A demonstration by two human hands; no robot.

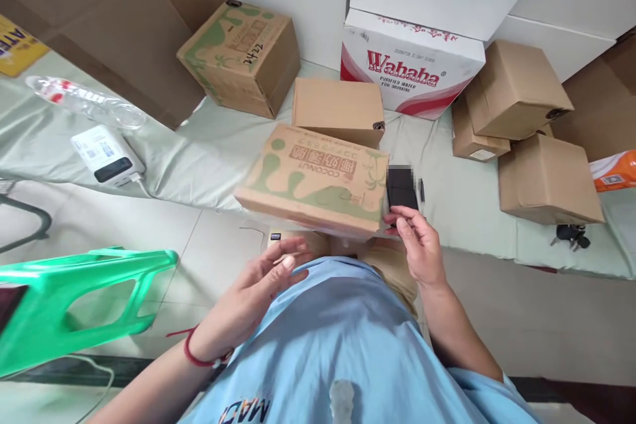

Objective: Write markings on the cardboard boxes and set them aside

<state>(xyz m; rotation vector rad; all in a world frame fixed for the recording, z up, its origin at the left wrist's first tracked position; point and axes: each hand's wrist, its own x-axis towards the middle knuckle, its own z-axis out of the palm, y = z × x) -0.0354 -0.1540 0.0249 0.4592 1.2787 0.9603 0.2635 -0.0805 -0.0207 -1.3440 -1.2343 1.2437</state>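
A flat brown coconut carton (pixel 318 179) with green print lies at the table's front edge, slightly angled, its front side overhanging a little. My left hand (pixel 268 281), a red cord at its wrist, hovers below and in front of the carton, apart from it. Its fingers are stretched out and hold nothing. My right hand (pixel 417 238) is at the carton's front right corner, fingers loosely bent and apart. Whether its fingertips touch the carton, I cannot tell. Just behind that hand lies a black flat object (pixel 402 189), partly blurred out.
Behind stand a plain box (pixel 338 103), a green-printed carton (pixel 238 56) and a Wahaha water box (pixel 412 66). Stacked brown boxes (pixel 549 179) and keys (pixel 571 235) are right. Left are a power bank (pixel 106 156), a plastic bottle (pixel 89 103) and a green stool (pixel 89 305).
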